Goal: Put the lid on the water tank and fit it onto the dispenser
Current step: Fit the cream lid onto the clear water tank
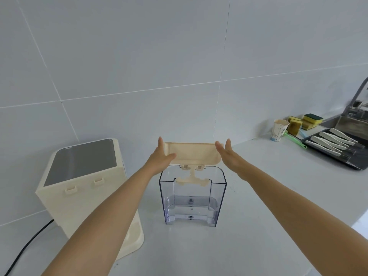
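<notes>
lid (192,153) tilted above clear tank (192,198), its end edges hidden by palms | left hand (162,156) flat on left end, thumb under | right hand (229,156) flat at right end, contact unclear | dispenser (83,188) left of tank

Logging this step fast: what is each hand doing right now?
Left hand: gripping the left end of the lid above the water tank.
Right hand: open, fingers straight, flat against the lid's right end.
</notes>
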Demonstrator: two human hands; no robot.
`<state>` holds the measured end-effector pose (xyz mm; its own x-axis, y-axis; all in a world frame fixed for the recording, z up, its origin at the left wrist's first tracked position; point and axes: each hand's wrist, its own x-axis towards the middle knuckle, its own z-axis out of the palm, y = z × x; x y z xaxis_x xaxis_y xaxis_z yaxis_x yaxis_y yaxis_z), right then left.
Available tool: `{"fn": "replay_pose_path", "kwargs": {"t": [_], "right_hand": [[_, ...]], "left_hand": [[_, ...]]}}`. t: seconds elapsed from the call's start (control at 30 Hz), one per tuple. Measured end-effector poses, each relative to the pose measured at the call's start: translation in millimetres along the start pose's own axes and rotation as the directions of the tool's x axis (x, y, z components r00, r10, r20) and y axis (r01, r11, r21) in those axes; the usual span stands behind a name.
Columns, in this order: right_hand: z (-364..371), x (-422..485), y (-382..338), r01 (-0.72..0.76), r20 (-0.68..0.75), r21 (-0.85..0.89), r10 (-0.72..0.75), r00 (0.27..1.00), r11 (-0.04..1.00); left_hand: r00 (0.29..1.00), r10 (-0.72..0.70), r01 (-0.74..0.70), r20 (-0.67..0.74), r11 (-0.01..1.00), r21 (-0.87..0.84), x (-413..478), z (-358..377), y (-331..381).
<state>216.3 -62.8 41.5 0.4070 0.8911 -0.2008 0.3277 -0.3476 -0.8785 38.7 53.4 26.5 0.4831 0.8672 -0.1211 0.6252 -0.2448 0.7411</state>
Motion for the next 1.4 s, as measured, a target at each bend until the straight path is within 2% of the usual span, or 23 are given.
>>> {"fn": "replay_pose_path", "kwargs": {"t": [0.23,0.5,0.77,0.97,1.13,1.4], "right_hand": [[1,17,6,-0.089,-0.047,0.103,0.094,0.994,0.991],[5,23,3,-0.055,-0.095,0.129,0.068,0.993,0.99],[10,9,8,0.009,-0.217,0.176,0.029,0.976,0.984],[17,-16,13,0.044,-0.302,0.171,0.01,0.953,0.984],[26,-27,26,0.088,-0.374,0.173,-0.017,0.927,0.981],[39,-40,47,0.158,-0.492,0.086,-0.096,0.865,0.984]], "left_hand": [[0.996,-0.094,0.091,-0.011,0.981,-0.171,16,4,3],[0.987,-0.146,0.116,-0.071,0.942,-0.314,16,-2,8],[0.988,-0.071,0.014,-0.136,0.924,-0.381,-5,-1,1],[0.983,0.014,-0.109,-0.184,0.851,-0.514,-33,6,-7],[0.976,-0.047,-0.079,-0.213,0.835,-0.544,-45,12,-19],[0.978,-0.038,-0.082,-0.206,0.836,-0.543,-64,26,-37]]}}
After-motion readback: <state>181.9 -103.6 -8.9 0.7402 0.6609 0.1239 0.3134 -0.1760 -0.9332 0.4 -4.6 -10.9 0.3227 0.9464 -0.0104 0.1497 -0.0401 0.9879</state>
